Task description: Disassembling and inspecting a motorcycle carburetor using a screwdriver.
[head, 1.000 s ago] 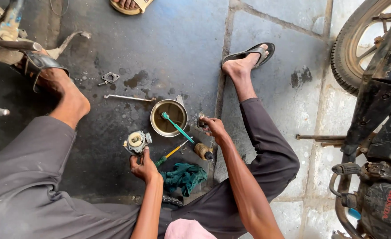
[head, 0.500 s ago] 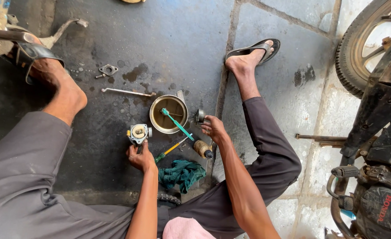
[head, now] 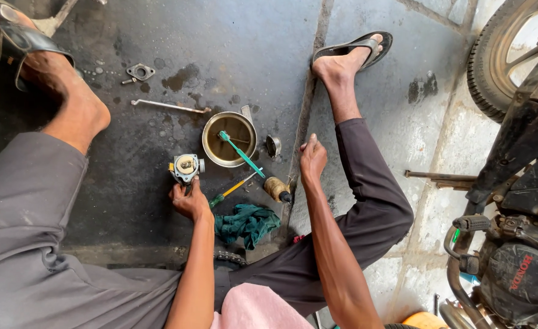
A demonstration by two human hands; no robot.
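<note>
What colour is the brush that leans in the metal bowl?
The brush is teal green, and its head rests inside the metal bowl; the head view shows it best.

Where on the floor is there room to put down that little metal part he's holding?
Bare dark floor lies between the long thin metal wrench and the grey-trousered left leg, left of the small metal carburettor in the left hand. It is crowded around the round brass bowl, green toothbrush, yellow-green screwdriver, teal rag and right hand.

place: roadside motorcycle repair spot, I'm sitting on the floor
floor [head: 220, 36]: oil-stained stone slabs
bike: motorcycle [head: 512, 201] beside me
parts: carburetor [head: 185, 167], solvent bowl [head: 229, 139], screwdriver [head: 234, 187], rag [head: 247, 222]
</note>
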